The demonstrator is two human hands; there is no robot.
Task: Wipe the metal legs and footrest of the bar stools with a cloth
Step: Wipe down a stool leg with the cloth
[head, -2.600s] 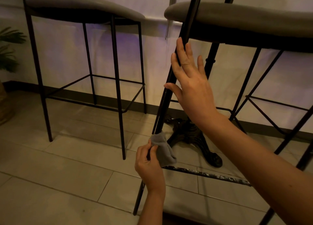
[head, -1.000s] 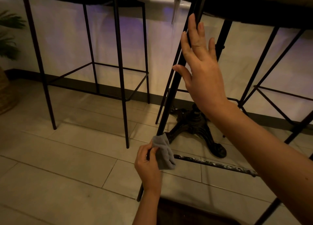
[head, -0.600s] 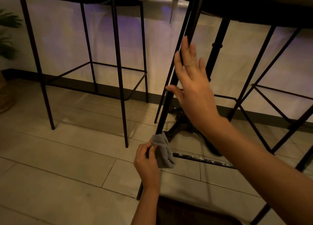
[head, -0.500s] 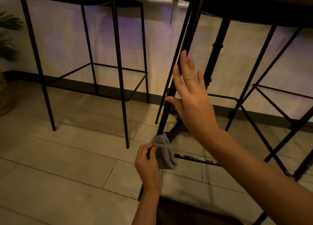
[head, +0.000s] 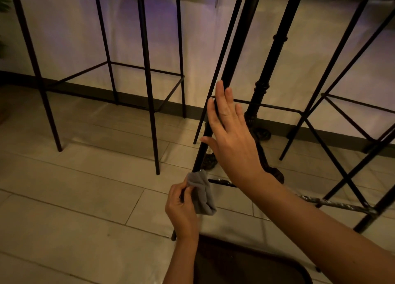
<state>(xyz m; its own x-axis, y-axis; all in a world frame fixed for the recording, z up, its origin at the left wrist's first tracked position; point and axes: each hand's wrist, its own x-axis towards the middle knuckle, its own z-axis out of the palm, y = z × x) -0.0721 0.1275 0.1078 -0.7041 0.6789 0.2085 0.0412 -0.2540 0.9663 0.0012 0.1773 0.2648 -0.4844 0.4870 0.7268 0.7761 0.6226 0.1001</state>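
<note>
Head view. Pale rectangular floor tiles [head: 89, 198] run to a dark skirting board [head: 132, 101] beneath a white wall. A second black thin-legged metal bar stool [head: 147, 81] stands well apart at left — open floor lies between. The near black metal stool leg [head: 233, 48] slants down to a scuffed, paint-flecked footrest bar [head: 333, 203]. The left hand [head: 181, 209] pinches a small grey cloth [head: 202, 195] against that leg at the footrest joint. The right hand [head: 232, 138], fingers straight and together, lies flat by the leg — lower than 0.5 s ago.
</note>
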